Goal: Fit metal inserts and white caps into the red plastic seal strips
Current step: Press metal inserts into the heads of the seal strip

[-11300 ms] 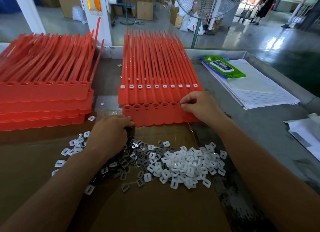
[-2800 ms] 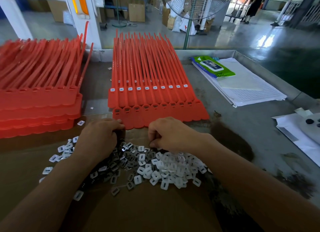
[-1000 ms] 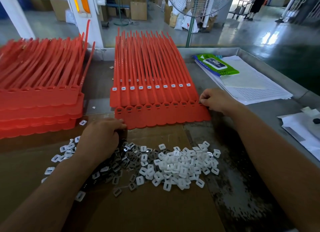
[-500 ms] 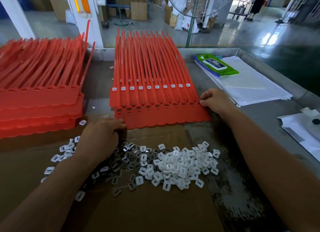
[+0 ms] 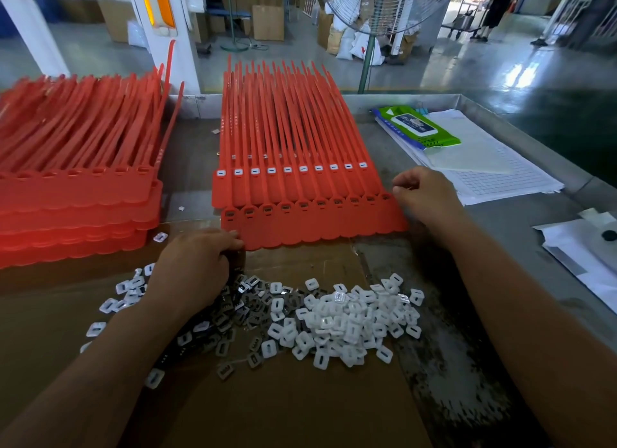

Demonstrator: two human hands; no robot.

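The rear seal strip sheet [image 5: 293, 183], beyond both hands, carries a white cap in every socket. The front seal strip sheet [image 5: 317, 228], between the hands, shows dark inserts in its sockets but no caps, so capping appears to remain. The left hand [image 5: 197, 267], fingers curled, touches its near-left corner. The right hand [image 5: 427, 200], fingers curled, sits at its right end. Whether either holds a part cannot be told. Loose white caps [image 5: 350, 320] and metal inserts [image 5: 240, 314] lie nearer than the hands. A stack of unfitted strips [image 5: 76, 193] waits left of the left hand. No obstruction is apparent.
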